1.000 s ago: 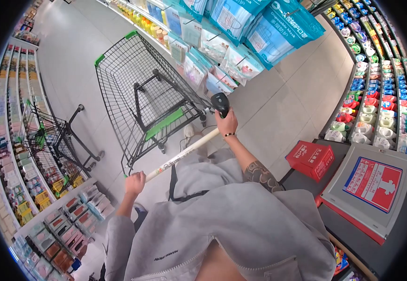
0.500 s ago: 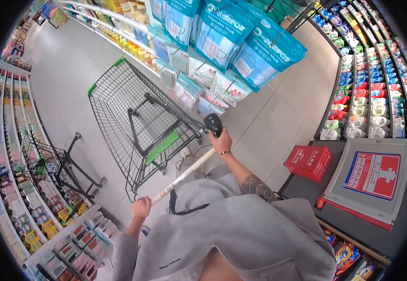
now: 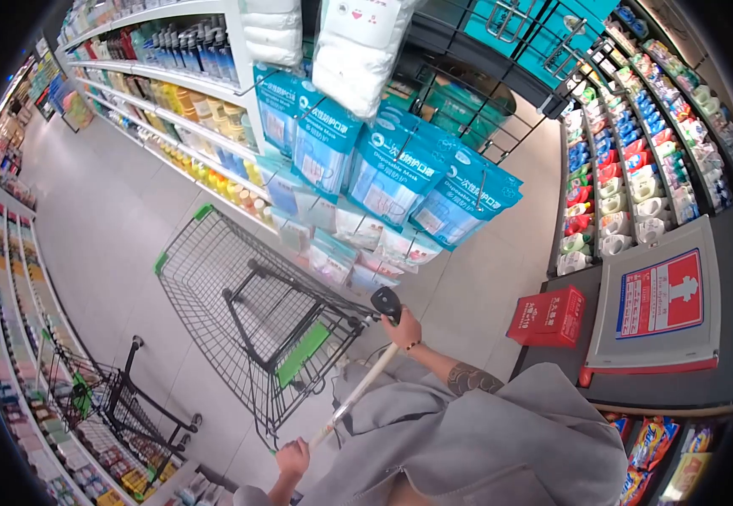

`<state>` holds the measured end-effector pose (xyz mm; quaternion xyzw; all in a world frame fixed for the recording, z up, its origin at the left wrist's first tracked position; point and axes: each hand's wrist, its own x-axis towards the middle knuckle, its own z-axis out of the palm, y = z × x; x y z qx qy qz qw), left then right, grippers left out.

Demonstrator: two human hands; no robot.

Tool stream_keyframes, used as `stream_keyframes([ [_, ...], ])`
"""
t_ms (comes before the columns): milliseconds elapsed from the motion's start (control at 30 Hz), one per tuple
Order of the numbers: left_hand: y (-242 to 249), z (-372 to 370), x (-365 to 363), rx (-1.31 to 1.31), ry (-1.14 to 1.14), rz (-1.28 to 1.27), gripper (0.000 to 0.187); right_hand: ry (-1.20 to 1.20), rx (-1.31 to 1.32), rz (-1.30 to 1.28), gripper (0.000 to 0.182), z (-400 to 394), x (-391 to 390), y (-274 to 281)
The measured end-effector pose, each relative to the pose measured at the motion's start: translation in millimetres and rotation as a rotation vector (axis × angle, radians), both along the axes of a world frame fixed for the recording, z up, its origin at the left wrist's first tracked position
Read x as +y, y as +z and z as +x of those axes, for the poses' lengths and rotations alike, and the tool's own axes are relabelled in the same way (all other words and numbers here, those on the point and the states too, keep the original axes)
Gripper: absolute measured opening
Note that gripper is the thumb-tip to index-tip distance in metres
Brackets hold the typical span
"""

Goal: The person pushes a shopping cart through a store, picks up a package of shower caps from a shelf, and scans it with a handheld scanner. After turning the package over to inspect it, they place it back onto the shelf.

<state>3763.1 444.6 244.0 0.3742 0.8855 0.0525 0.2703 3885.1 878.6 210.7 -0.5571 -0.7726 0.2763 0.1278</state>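
Note:
Both my hands are on the pale handlebar [image 3: 356,395] of a wire shopping cart [image 3: 240,295] with green trim. My left hand [image 3: 293,458] closes round the handlebar's lower left end. At the upper right end, my right hand [image 3: 403,328] wraps the bar beside a black knob-like end piece [image 3: 386,300]. The basket shows no goods in it. Blue mask packets [image 3: 396,173] hang on hooks just beyond the cart and my right hand.
A second cart [image 3: 118,396] stands at the left by a goods shelf [image 3: 12,312]. Bottles fill a white shelf [image 3: 172,97] ahead. To the right are a red box [image 3: 548,317], a grey case [image 3: 649,358] and shelves of detergent [image 3: 636,177].
The view has tilted up, showing more of the shelves and hanging packets. In view, my hands and the handlebar sit lower. Both hands keep their hold.

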Motion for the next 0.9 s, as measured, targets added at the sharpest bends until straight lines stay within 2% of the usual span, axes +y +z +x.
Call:
stream_keyframes([
  [233,-3,3,-3,-0.045,0.017,-0.100,0.042,0.015,0.022,-0.063,0.052,3,-1,-3],
  [267,-6,0,-3,-0.057,0.010,-0.130,0.043,0.010,0.042,-0.055,0.052,2,3,-3],
  [300,-9,-8,-4,-0.177,-0.048,-0.266,0.042,0.030,0.040,-0.106,0.053,2,5,-3],
  [333,-31,-21,-15,-0.152,-0.058,-0.261,0.042,0.054,0.036,-0.156,0.054,4,6,-2],
  [400,-83,-55,-22,-0.425,-0.719,-0.253,0.046,0.069,0.050,-0.221,0.057,5,17,-1],
  [433,20,-58,59,-0.400,-0.433,-0.694,0.058,0.129,0.100,-0.290,0.059,8,19,-6],
  [533,41,-80,160,-0.492,-0.691,-0.517,0.065,0.267,0.222,-0.409,0.064,16,35,-15],
  [567,113,-69,219,-0.631,-0.463,-0.369,0.060,0.328,0.205,-0.455,0.064,19,41,-18],
  [633,178,-38,300,-0.700,-0.283,-0.028,0.049,0.395,0.176,-0.473,0.057,28,63,-15],
  [667,199,-19,335,-0.724,-0.269,0.159,0.046,0.399,0.183,-0.489,0.057,36,75,-15],
  [700,213,3,367,-0.746,-0.251,0.346,0.044,0.530,0.156,-0.521,0.053,46,93,-16],
  [733,219,25,395,-0.876,-0.177,0.477,0.041,0.663,0.128,-0.548,0.049,57,113,-13],
  [767,224,48,421,-1.001,-0.096,0.613,0.038,0.715,0.172,-0.444,0.041,69,129,-10],
  [833,238,87,471,-0.946,-0.136,0.788,0.046,0.651,0.288,-0.332,0.039,95,157,-23],
  [900,254,122,521,-0.823,-0.137,1.070,0.051,0.612,0.222,-0.372,0.036,121,188,-34],
])
